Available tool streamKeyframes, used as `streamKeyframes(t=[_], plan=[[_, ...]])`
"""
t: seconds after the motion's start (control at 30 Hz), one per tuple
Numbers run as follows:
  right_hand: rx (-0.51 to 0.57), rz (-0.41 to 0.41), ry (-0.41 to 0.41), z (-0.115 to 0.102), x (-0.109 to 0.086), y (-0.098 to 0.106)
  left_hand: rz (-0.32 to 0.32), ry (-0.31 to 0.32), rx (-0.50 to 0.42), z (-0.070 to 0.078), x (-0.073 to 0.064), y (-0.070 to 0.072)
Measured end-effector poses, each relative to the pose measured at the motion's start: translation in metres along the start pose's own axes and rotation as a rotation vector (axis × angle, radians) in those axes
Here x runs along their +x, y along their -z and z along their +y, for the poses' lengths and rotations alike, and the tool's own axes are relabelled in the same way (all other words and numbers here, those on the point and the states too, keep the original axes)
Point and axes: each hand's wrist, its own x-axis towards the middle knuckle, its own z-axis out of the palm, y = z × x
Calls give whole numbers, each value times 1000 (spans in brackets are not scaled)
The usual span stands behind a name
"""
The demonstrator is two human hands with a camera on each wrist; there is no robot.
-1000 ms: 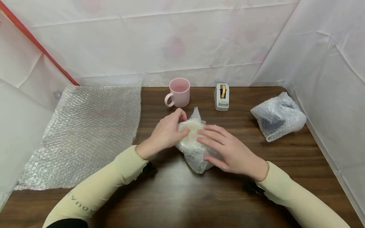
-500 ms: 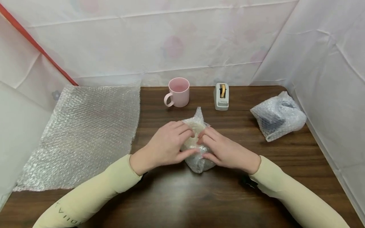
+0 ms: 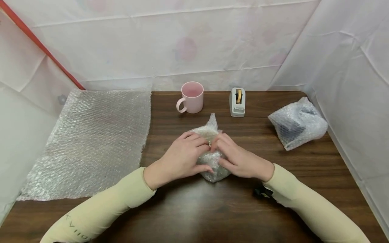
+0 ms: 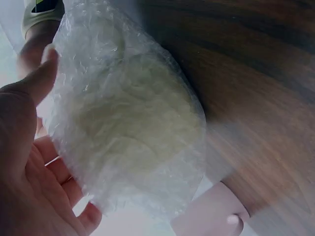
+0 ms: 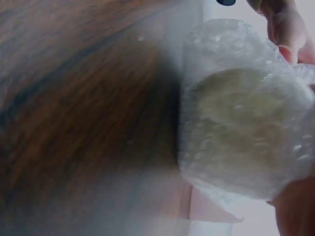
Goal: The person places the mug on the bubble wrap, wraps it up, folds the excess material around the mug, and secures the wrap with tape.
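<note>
A bundle of clear bubble wrap (image 3: 213,173) stands on the table between my hands, with a pale yellow round thing inside whose kind I cannot tell. A pointed end of wrap sticks up at its far side. From the left, my left hand (image 3: 188,153) bends its fingers over the bundle's top and grips the wrap, thumb nearer me. My right hand (image 3: 238,158) pinches the wrap from the right, its fingertips close to the left ones. The left wrist view shows the wrapped side of the bundle (image 4: 133,113); the right wrist view shows the yellowish thing through the wrap (image 5: 241,118).
Behind the bundle stand a pink mug (image 3: 192,98) and a white tape dispenser (image 3: 237,103). A flat bubble wrap sheet (image 3: 100,145) covers the table's left side. Another wrapped parcel (image 3: 299,125), dark inside, lies at the right near the white curtain wall (image 3: 358,101).
The left hand has come nearer and over the top of the bundle. The right hand's spread fingers have bent onto the wrap, and both hands have drawn together.
</note>
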Motion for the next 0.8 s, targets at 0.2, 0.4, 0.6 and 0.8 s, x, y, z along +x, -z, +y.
streamKeyframes(t=[0.2,0.4,0.6,0.8], plan=[[191,237,-18,7,-3,6,3,8,37,5,1,-5],[239,644,-518,28,4,33,30,27,13,8,-1,-9],[296,686,-966,59,21,47,31,36,-29,4,-6,-11],[306,654,-1074,78,33,49,60,33,-106,2,-6,-11]])
